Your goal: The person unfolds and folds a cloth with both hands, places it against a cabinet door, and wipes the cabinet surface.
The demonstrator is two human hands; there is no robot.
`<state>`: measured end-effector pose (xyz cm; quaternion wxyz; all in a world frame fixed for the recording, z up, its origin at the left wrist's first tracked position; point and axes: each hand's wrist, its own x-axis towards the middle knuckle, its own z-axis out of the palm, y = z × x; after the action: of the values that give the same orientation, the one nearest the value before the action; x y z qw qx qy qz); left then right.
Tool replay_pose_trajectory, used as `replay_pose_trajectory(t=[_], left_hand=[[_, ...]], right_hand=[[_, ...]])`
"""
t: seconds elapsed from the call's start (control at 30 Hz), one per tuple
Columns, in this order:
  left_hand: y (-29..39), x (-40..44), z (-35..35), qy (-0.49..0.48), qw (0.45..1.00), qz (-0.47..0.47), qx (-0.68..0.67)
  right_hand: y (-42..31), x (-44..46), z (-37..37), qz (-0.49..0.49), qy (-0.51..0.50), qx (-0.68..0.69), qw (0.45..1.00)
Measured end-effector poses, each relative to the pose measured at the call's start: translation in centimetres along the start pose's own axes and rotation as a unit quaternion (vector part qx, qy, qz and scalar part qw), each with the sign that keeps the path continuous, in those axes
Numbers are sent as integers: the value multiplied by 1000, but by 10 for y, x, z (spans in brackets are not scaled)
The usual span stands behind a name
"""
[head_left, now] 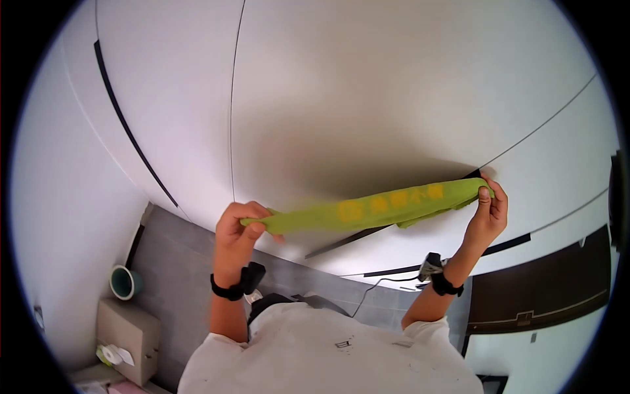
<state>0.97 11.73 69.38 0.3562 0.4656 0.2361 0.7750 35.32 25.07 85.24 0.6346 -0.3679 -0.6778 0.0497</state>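
A green cloth (380,205) with yellow printed characters is stretched between my two hands, in front of a white cabinet door (341,85). My left hand (241,231) pinches its left end between thumb and fingers. The right end is gripped by my right hand (489,209), with the thumb on the near side. The cloth is folded into a long strip, and a loose lower edge hangs beneath it toward the right. Its left part is blurred. Both wrists wear black bands with small devices.
Black handle strips (134,134) run along the white doors. At the lower left are a green bin (125,282) and a beige cabinet (131,335) with a paper roll on it. Grey floor (180,262) lies below. A dark brown door (545,289) is at the right.
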Motion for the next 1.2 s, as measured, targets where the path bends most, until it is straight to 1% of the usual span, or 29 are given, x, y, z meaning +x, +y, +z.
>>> replay_pose_trajectory(t=[0.03, 0.07, 0.13, 0.17, 0.2, 0.23, 0.3, 0.33, 0.4, 0.47, 0.53, 0.57, 0.6, 0.63, 0.67, 0.7, 0.77, 0.8, 0.83, 0.87, 0.9, 0.93, 1.0, 1.03, 1.07, 1.1, 1.13, 1.2], left_hand=[[2, 2, -4, -19, 1000, 13, -11], [5, 2, -7, -39, 999, 8, -17], [8, 3, -11, 5, 999, 14, 32], [10, 6, -14, -4, 998, 15, 63], [6, 9, -15, -30, 998, 8, 53], [3, 10, -19, -12, 998, 11, 68], [-4, 9, -24, 31, 995, 2, 96], [-6, 13, -21, 22, 995, 4, 96], [-7, 17, -10, 13, 995, -40, 87], [-15, 20, -9, 13, 995, -55, 85], [-24, 19, -11, 20, 995, -86, 47], [-35, 15, -21, 19, 992, -118, 44], [-39, 13, -30, 24, 989, -144, 39], [-32, 19, -28, 8, 986, -164, 33], [-23, 25, -25, -13, 983, -183, 20], [-18, 32, -25, 21, 985, -165, 38], [-15, 37, -29, -24, 976, -216, 5], [-16, 36, -34, -2, 978, -209, 4], [-17, 39, -36, -33, 972, -226, -50], [-19, 45, -43, -68, 963, -240, -103], [-19, 47, -47, -73, 961, -254, -78], [-19, 48, -47, -62, 964, -245, -81], [-16, 57, -51, -103, 952, -254, -136], [-18, 61, -48, -101, 953, -250, -135], [-14, 66, -50, -122, 948, -261, -135], [-16, 69, -51, -139, 943, -269, -139], [-28, 69, -49, -126, 946, -257, -153], [-45, 75, -53, -172, 929, -285, -161]], right_hand=[[-2, -5, -4, -27, -19, -31, 999], [-6, -4, -5, 0, -14, -56, 998], [-18, -2, -3, 37, -8, -46, 998], [-19, -1, -6, 43, -11, -62, 997], [-16, 1, -8, 51, -17, -76, 996], [-23, 2, -4, 76, -4, -77, 994], [-19, 1, -2, 104, 9, -33, 994], [-19, 2, 0, 111, 14, -15, 994], [-16, 2, -1, 123, 36, 1, 992], [-13, 0, -4, 153, 65, 34, 986], [-1, -3, -18, 155, 69, 86, 982], [3, -2, -21, 161, 78, 117, 977], [3, 1, -19, 138, 102, 153, 973], [8, 1, -26, 144, 88, 166, 972], [2, 1, -25, 119, 104, 135, 978], [-8, 2, -18, 111, 128, 118, 978], [-17, 3, -6, 73, 187, 81, 976], [-26, 5, 4, 50, 199, 0, 979], [-23, 6, 0, 48, 205, 61, 976], [-30, 6, 10, 45, 208, 90, 973], [-27, 6, 9, 34, 200, 97, 974], [-24, 8, 5, 22, 201, 90, 975], [-28, 12, 7, 8, 221, 54, 974], [-17, 7, -5, -23, 198, -19, 980], [-20, 9, -5, -61, 170, -93, 979], [-23, 9, -6, -33, 205, -81, 975], [-36, 10, 13, 4, 268, -37, 963], [-46, 12, 32, -72, 248, -56, 964]])
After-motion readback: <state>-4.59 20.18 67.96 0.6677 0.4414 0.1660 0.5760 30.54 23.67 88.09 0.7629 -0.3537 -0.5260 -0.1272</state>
